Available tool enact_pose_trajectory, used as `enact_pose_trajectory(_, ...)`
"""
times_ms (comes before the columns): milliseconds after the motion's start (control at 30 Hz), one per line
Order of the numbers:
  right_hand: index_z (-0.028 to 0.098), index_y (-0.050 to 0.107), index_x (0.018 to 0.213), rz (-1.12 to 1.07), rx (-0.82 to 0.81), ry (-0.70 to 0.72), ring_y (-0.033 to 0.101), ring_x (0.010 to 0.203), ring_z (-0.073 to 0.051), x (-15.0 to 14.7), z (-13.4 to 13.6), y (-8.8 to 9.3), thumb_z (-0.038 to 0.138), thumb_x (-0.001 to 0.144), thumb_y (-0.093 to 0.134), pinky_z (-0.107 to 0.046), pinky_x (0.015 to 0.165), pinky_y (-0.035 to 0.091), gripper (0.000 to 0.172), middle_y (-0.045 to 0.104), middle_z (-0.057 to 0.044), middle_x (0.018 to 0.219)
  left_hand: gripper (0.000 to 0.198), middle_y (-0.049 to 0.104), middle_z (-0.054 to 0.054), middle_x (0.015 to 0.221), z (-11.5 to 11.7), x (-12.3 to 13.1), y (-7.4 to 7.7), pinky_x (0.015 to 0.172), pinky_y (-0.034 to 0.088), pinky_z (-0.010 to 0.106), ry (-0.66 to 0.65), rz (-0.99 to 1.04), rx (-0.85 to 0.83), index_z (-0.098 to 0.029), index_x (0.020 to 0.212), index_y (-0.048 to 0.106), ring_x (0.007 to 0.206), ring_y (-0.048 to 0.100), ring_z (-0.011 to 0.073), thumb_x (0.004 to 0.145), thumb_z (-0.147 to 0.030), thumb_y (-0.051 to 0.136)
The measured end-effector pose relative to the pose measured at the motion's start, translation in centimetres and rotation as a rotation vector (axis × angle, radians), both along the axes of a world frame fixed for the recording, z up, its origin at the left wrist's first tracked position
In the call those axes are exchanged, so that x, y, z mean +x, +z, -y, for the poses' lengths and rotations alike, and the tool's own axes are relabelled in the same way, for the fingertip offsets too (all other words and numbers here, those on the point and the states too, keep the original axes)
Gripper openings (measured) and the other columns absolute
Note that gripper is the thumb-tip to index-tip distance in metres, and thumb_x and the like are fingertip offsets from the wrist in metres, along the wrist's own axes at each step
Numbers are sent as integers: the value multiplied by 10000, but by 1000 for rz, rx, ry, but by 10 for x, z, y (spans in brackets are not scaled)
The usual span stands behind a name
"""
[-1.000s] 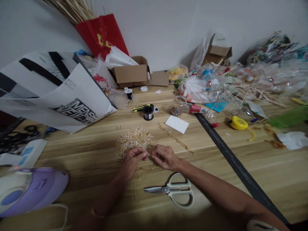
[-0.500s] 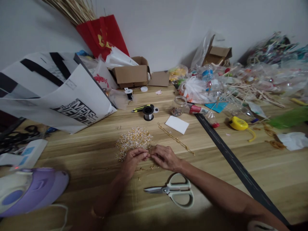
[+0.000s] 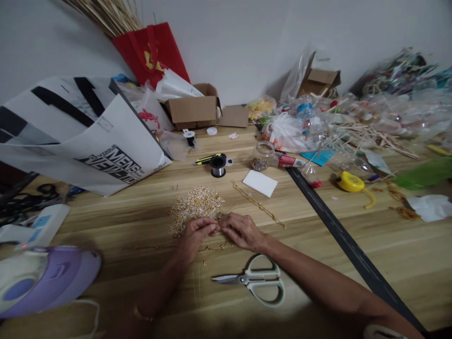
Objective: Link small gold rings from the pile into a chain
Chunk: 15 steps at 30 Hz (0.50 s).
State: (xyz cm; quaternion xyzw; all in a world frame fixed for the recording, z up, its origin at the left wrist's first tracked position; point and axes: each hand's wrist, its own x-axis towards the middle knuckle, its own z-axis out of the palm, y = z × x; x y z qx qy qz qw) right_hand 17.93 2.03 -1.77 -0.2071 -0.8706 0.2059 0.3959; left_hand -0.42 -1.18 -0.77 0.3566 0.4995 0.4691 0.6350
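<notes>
My left hand (image 3: pixel 200 231) and my right hand (image 3: pixel 243 230) meet fingertip to fingertip at the near edge of a heap of gold and clear beads (image 3: pixel 197 205). Both are closed in a pinch; whatever lies between the fingers is too small to make out. Just below them a short gold chain (image 3: pixel 213 248) lies on the wood, partly hidden by my left hand. A longer gold chain (image 3: pixel 259 205) stretches out beyond my right hand. Scissors (image 3: pixel 249 278) with pale green handles rest nearer to me, blades pointing left.
Beyond the beads stand a wire spool (image 3: pixel 218 166), a yellow utility knife (image 3: pixel 208 159) and a bead jar (image 3: pixel 263 154). A white card (image 3: pixel 260 183) lies nearby. To the right is a yellow tape measure (image 3: pixel 349 181); at left, a purple iron (image 3: pixel 52 278) and a large paper bag (image 3: pixel 92 136).
My hands stay in the same place, with at most a slight shift of the fingertips. Nothing else on the table has visibly moved.
</notes>
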Motion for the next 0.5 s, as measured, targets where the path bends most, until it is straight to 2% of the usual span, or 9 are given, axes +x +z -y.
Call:
enact_pose_trajectory(300, 168, 496, 874, -3, 6, 13, 521, 678, -146, 1, 2, 8, 155, 884, 432, -246, 619, 425, 66, 580, -60, 750, 196, 675, 16, 618, 1, 1, 5, 623, 453, 236, -3, -1, 11, -138, 688, 689, 597, 579, 121, 562, -265, 771)
enact_pose_trajectory(500, 166, 499, 868, 4, 17, -3, 512, 666, -144, 1, 2, 7, 163, 886, 428, -248, 604, 420, 74, 576, -57, 740, 201, 688, 25, 645, 0, 1, 2, 629, 458, 243, 5, -12, 9, -136, 703, 688, 605, 586, 126, 567, -262, 767)
